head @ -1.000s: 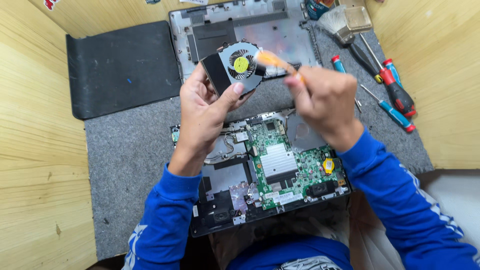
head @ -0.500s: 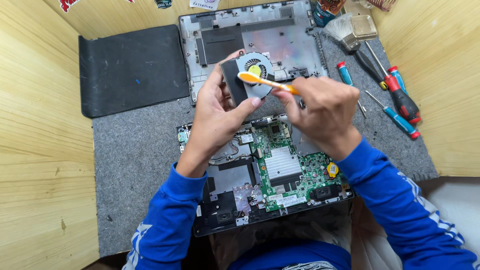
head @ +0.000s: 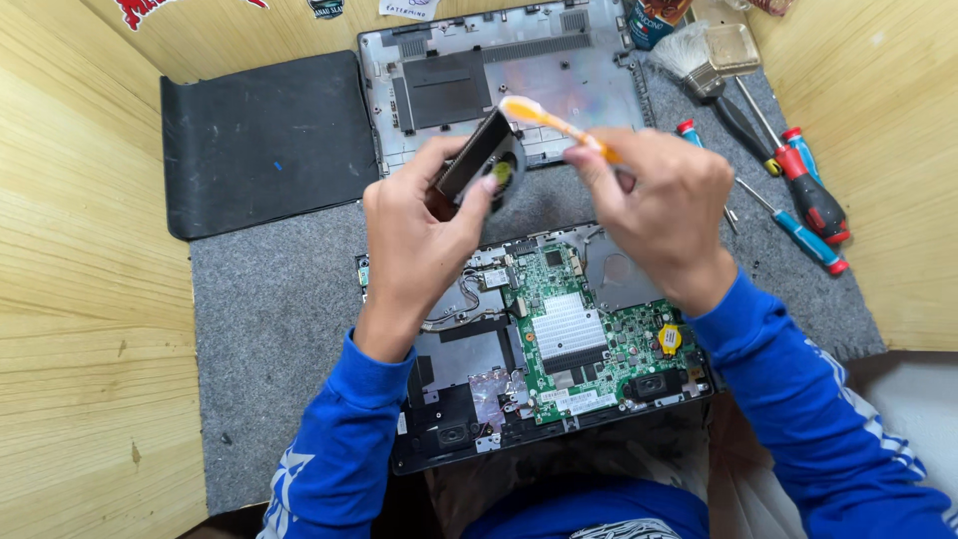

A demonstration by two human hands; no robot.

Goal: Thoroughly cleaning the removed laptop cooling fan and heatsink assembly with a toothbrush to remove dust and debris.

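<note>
I see the left hand [head: 419,235] gripping a small laptop cooling fan [head: 481,160], fingers closed around its black housing, tilted on edge above the grey felt mat [head: 269,329]. The right hand [head: 664,205] pinches the handle of an orange brush [head: 544,118], whose head meets the fan's upper edge; I cannot tell whether the bristles reach the blades. The fan hangs in the air over the mat's middle, between the opened laptop chassis [head: 539,349], with its green motherboard [head: 589,339] exposed, at the near edge, and the detached grey bottom cover [head: 499,75] at the far edge. A black pad [head: 264,145] lies at the far left corner. A wide dusting brush [head: 699,60] and red and blue screwdrivers [head: 813,200] rest along the right edge. I judge the step in hand to be brushing dust from the fan; the next move calls for turning the fan so the bristles reach the vanes.
</note>
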